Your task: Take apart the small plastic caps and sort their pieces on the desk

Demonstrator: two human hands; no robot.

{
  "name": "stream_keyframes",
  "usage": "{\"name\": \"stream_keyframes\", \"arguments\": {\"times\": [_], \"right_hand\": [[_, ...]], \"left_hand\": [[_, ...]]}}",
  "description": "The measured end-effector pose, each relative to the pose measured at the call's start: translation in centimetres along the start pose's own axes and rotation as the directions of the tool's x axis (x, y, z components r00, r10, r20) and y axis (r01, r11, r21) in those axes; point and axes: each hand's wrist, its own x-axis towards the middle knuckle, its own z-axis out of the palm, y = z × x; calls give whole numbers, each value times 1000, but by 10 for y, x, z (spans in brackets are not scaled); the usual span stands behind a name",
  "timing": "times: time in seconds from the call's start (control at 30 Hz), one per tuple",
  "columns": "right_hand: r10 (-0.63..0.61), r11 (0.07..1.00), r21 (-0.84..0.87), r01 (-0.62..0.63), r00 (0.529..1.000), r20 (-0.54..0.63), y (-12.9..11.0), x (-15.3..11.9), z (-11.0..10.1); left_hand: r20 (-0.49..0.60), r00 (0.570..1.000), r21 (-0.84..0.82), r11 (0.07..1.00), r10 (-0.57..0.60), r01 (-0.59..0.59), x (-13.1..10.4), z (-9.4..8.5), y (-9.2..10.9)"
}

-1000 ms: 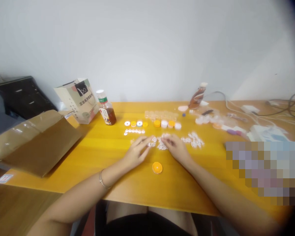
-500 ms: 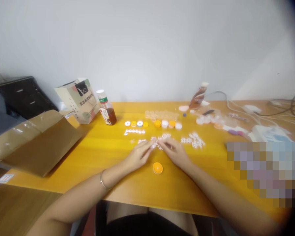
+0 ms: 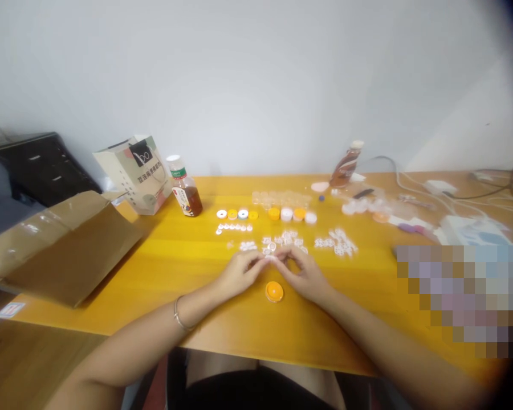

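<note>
My left hand (image 3: 241, 271) and my right hand (image 3: 304, 274) meet at the fingertips over the table. Between them they pinch a small white piece (image 3: 269, 257), mostly hidden by the fingers. Just beyond lies a loose cluster of small white round pieces (image 3: 287, 237), with more white pieces (image 3: 336, 242) to the right and a few (image 3: 248, 246) to the left. In front of my hands sits a round orange-topped container (image 3: 274, 291).
Farther back stand a row of white and yellow discs (image 3: 243, 214), orange and white round pots (image 3: 286, 214) and clear containers (image 3: 282, 199). A bottle (image 3: 187, 193), paper bag (image 3: 139, 176) and cardboard box (image 3: 64, 245) are left. Another bottle (image 3: 346, 165) and cables (image 3: 404, 185) are right.
My hands have drawn slightly back from the white cluster, and their fingertips have come together on the small white piece. The orange-topped container has stayed put.
</note>
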Motion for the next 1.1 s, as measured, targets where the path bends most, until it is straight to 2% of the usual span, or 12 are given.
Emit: {"name": "stream_keyframes", "arguments": {"times": [0.3,0.5,0.87,0.97,1.1], "right_hand": [[-9,1000,23,7,997,72,0,0,-1],[41,995,90,-52,992,119,0,1,0],[118,972,190,-138,986,116,0,0,2],[159,945,268,-189,979,131,1,1,1],[204,847,456,-272,960,193,7,3,1]], "left_hand": [[50,997,32,997,63,-65,-3,-2,12],[7,999,47,998,52,-52,-2,2,10],[-28,999,40,999,36,-35,-2,6,6],[-26,999,38,999,34,-33,-3,5,8],[-18,999,-27,999,38,-38,-3,4,11]]}}
